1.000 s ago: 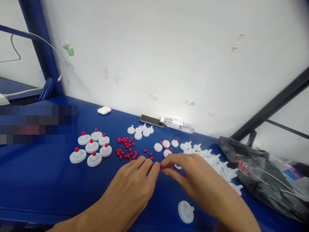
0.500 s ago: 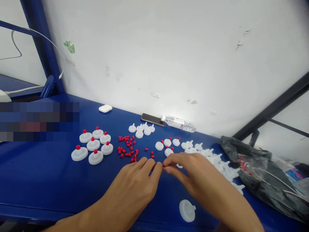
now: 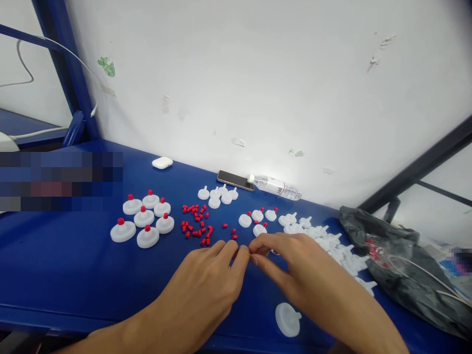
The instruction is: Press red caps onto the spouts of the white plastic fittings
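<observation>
My left hand [image 3: 211, 280] and my right hand [image 3: 295, 260] meet fingertip to fingertip low over the blue table [image 3: 73, 280]. The fingers of both are closed in a pinch, and whatever sits between them is hidden. Just beyond the fingertips, small red caps [image 3: 203, 242] lie scattered. Behind my right hand are round white spouted lids with red tips [image 3: 245, 221], and more plain white spouted lids [image 3: 293, 228] spread to the right. One white lid [image 3: 287, 319] lies alone below my right wrist. Farther left, several white lids with red caps [image 3: 148, 238] stand upright.
Against the wall lie a phone [image 3: 236, 180], a water bottle [image 3: 276, 187] and a white earbud case [image 3: 162, 162]. A small group of plain white lids [image 3: 214, 202] sits in front of the phone. A dark plastic bag [image 3: 398, 275] lies at the right.
The view has shifted slightly. Both hands stay pinched together in nearly the same place, and the caps and lids on the table lie as before.
</observation>
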### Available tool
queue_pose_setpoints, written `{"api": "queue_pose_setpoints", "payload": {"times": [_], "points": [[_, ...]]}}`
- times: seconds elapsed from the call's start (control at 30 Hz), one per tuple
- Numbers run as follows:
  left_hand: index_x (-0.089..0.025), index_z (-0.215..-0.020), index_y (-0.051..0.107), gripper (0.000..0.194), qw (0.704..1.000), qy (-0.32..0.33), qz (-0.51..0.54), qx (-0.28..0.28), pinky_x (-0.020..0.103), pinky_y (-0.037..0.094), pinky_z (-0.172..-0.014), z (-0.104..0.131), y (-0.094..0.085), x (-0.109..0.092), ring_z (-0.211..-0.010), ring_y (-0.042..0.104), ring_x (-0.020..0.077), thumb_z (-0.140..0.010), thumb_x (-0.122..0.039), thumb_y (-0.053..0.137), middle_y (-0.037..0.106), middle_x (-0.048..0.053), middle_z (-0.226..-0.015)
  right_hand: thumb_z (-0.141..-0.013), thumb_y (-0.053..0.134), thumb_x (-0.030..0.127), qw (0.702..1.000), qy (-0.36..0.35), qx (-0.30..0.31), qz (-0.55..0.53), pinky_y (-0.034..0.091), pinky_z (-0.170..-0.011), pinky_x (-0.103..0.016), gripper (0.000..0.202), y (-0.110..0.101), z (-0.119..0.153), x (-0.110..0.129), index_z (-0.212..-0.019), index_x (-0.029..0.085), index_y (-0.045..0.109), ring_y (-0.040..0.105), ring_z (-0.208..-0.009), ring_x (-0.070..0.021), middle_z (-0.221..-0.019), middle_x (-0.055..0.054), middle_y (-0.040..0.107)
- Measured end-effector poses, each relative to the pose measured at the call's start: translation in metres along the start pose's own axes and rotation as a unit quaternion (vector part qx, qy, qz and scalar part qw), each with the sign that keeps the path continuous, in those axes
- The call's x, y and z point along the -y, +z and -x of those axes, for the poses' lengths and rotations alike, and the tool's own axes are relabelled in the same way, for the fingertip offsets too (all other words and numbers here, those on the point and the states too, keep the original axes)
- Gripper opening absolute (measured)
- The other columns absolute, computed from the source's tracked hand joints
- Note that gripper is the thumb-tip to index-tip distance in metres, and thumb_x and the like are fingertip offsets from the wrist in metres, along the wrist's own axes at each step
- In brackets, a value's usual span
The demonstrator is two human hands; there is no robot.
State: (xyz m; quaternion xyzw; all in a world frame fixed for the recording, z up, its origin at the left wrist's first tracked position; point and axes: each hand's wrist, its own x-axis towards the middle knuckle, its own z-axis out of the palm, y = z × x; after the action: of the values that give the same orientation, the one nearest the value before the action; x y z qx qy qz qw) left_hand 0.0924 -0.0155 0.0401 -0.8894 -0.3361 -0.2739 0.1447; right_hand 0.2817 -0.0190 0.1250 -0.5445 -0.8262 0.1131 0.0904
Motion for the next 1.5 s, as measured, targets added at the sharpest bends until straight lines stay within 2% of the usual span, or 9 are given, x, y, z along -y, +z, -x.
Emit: {"api": "queue_pose_setpoints", "payload": {"times": [0.27, 0.53, 0.93, 1.1, 1.27, 1.5], "points": [[-0.018, -0.106, 0.050, 0.021, 1.000, -0.002, 0.014, 0.011, 0.036, 0.041, -0.048, -0.0001, -0.0005, -0.0008, -0.068, 0.060, 0.0209, -0.090, -0.004, 0.052, 0.060, 0.000, -0.087, -0.103, 0.054, 0.033, 1.000, -0.008, 0.010, -0.004, 0.050, -0.090, -0.036, 0.017, 0.0009, -0.0020, -0.0014, -0.097, 0.031, 0.070, 0.073, -0.094, -0.0228, -0.096, 0.002, 0.077], [-0.018, -0.107, 0.050, 0.026, 0.999, 0.000, 0.007, 0.031, 0.038, 0.046, -0.048, 0.0015, -0.0008, -0.0008, -0.069, 0.062, 0.0234, -0.087, -0.003, 0.056, 0.062, 0.001, -0.089, -0.103, 0.052, 0.035, 1.000, -0.003, 0.016, -0.004, 0.049, -0.088, -0.035, 0.017, 0.0036, -0.0001, -0.0009, -0.094, 0.032, 0.067, 0.072, -0.093, -0.0215, -0.093, 0.005, 0.075], [-0.020, -0.109, 0.052, 0.026, 0.998, -0.021, 0.028, 0.046, 0.036, 0.045, -0.049, 0.0045, 0.0017, -0.0029, -0.067, 0.062, 0.0223, -0.089, -0.003, 0.053, 0.062, -0.001, -0.089, -0.102, 0.051, 0.039, 0.999, 0.011, 0.037, 0.002, 0.048, -0.086, -0.038, 0.018, 0.0075, -0.0026, -0.0046, -0.096, 0.033, 0.067, 0.070, -0.092, -0.0229, -0.099, 0.005, 0.077], [-0.019, -0.104, 0.055, 0.022, 0.996, -0.024, 0.027, 0.081, 0.034, 0.045, -0.050, 0.0008, -0.0019, -0.0032, -0.066, 0.062, 0.0217, -0.090, -0.003, 0.052, 0.064, 0.000, -0.087, -0.103, 0.049, 0.036, 0.999, 0.013, 0.048, 0.006, 0.047, -0.088, -0.040, 0.019, 0.0064, -0.0019, -0.0019, -0.098, 0.031, 0.067, 0.070, -0.094, -0.0243, -0.100, 0.003, 0.076], [-0.018, -0.107, 0.058, 0.025, 0.993, -0.015, 0.027, 0.110, 0.033, 0.045, -0.051, -0.0014, -0.0049, -0.0028, -0.069, 0.064, 0.0219, -0.087, -0.003, 0.054, 0.066, 0.002, -0.091, -0.103, 0.049, 0.032, 0.998, 0.012, 0.059, 0.004, 0.046, -0.085, -0.039, 0.020, 0.0062, -0.0038, 0.0003, -0.092, 0.029, 0.065, 0.070, -0.091, -0.0230, -0.096, 0.003, 0.076], [-0.018, -0.102, 0.061, 0.023, 0.990, -0.007, 0.027, 0.138, 0.034, 0.046, -0.051, -0.0041, -0.0075, -0.0042, -0.071, 0.064, 0.0227, -0.085, -0.003, 0.055, 0.066, 0.001, -0.089, -0.104, 0.047, 0.033, 0.995, 0.029, 0.094, 0.002, 0.046, -0.080, -0.037, 0.022, 0.0054, -0.0055, 0.0005, -0.094, 0.029, 0.066, 0.069, -0.087, -0.0220, -0.092, 0.003, 0.075]]}}
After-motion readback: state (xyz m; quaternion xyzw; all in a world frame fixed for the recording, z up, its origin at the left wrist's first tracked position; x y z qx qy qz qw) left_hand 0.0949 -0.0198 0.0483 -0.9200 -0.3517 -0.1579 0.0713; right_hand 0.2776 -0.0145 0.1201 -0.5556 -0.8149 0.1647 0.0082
